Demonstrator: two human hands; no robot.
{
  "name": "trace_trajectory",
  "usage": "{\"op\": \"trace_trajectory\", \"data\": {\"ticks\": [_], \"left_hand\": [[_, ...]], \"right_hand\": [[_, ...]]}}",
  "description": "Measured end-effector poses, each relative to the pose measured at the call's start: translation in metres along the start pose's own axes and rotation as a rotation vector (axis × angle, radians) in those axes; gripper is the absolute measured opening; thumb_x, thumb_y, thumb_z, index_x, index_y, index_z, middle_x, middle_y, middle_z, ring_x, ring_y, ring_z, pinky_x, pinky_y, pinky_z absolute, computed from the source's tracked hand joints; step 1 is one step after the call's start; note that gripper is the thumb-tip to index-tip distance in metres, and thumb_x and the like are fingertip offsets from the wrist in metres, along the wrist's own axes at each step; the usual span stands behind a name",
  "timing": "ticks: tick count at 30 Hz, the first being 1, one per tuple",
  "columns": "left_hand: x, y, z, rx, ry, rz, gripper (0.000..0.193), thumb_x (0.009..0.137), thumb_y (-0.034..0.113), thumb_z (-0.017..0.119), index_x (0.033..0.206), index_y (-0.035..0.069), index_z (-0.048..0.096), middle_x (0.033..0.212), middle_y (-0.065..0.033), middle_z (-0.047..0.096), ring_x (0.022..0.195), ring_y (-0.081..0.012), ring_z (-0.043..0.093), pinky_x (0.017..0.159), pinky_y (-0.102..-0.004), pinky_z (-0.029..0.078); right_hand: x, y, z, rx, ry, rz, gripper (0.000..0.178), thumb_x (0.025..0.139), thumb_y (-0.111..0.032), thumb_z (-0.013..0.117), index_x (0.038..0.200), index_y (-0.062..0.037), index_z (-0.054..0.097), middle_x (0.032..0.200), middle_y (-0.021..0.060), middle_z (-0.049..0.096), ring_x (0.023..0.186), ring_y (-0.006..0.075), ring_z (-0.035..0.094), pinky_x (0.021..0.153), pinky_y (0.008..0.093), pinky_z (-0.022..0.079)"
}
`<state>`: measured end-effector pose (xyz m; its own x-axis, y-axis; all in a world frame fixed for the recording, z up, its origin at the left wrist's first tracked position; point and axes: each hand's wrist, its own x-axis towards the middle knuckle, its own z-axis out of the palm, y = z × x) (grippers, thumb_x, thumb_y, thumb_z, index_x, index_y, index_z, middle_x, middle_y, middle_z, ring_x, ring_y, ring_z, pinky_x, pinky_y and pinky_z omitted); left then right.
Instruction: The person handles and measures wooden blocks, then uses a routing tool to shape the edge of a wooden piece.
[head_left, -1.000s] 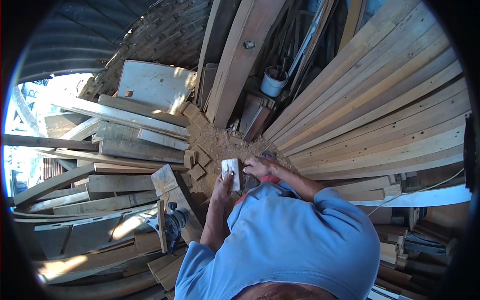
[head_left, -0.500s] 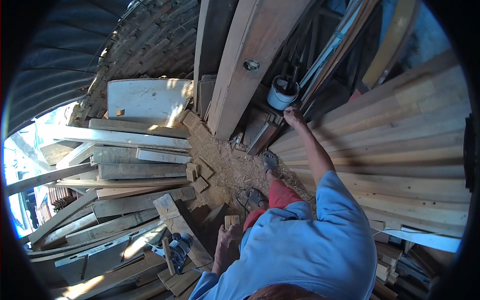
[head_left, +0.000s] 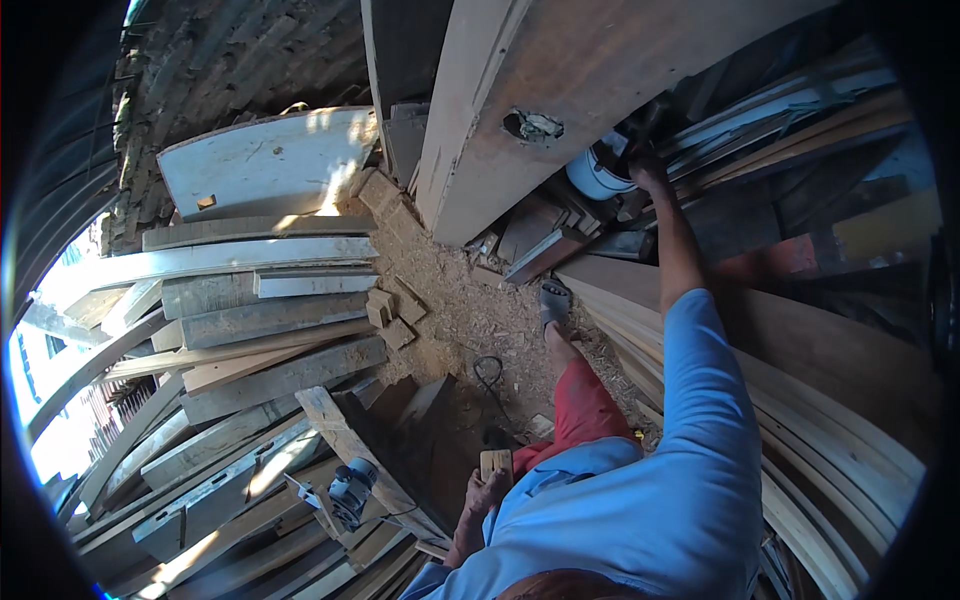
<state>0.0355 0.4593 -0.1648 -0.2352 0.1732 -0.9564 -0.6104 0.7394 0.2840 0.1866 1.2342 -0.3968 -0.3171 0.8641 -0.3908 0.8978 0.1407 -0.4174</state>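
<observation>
My left hand (head_left: 487,493) is low in front of my body, closed around a small wooden block (head_left: 495,462) whose pale end shows above the fingers. My right arm stretches far forward and to the right. At its end, my right hand (head_left: 649,172) reaches the right rim of a white bucket (head_left: 592,178) with dark tools standing in it. Shadow and the tools hide my right fingers, so their grip does not show. A blue power tool (head_left: 352,486) rests by a thick plank (head_left: 350,440) to the left of my left hand.
Stacked boards (head_left: 290,325) fill the left side, and long planks (head_left: 830,430) lie along the right. A tall wooden beam (head_left: 480,130) with a hole stands beside the bucket. Shavings and small offcuts (head_left: 398,333) cover the floor, where a dark cable (head_left: 488,372) loops.
I have stepped forward and to the right. My right hand has moved from in front of the bucket up to its rim. The left hand still holds the wooden block.
</observation>
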Motion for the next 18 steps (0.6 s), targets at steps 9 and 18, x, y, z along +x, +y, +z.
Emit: {"op": "trace_trajectory", "data": {"ticks": [9,18], "left_hand": [[-0.021,0.004,0.010,0.017,0.082,-0.122,0.029,0.093,0.021,0.075,0.112,0.003,0.061,0.095,-0.0052,0.070,0.080,-0.0105,0.066,0.069,-0.0270,0.055],[0.004,0.012,0.006,-0.026,0.117,-0.067,0.030,0.092,0.018,0.075,0.113,0.003,0.061,0.096,-0.0051,0.070,0.081,-0.0118,0.067,0.071,-0.0283,0.057]], "right_hand": [[0.020,0.008,0.023,0.092,0.285,-0.132,0.035,0.087,-0.015,0.055,0.118,-0.0005,0.060,0.116,0.0273,0.064,0.111,0.0448,0.060,0.098,0.0495,0.048],[0.025,0.019,0.058,-0.182,0.268,0.175,0.030,0.092,-0.027,0.054,0.110,-0.0077,0.069,0.114,0.0200,0.068,0.108,0.0388,0.065,0.095,0.0509,0.051]]}}
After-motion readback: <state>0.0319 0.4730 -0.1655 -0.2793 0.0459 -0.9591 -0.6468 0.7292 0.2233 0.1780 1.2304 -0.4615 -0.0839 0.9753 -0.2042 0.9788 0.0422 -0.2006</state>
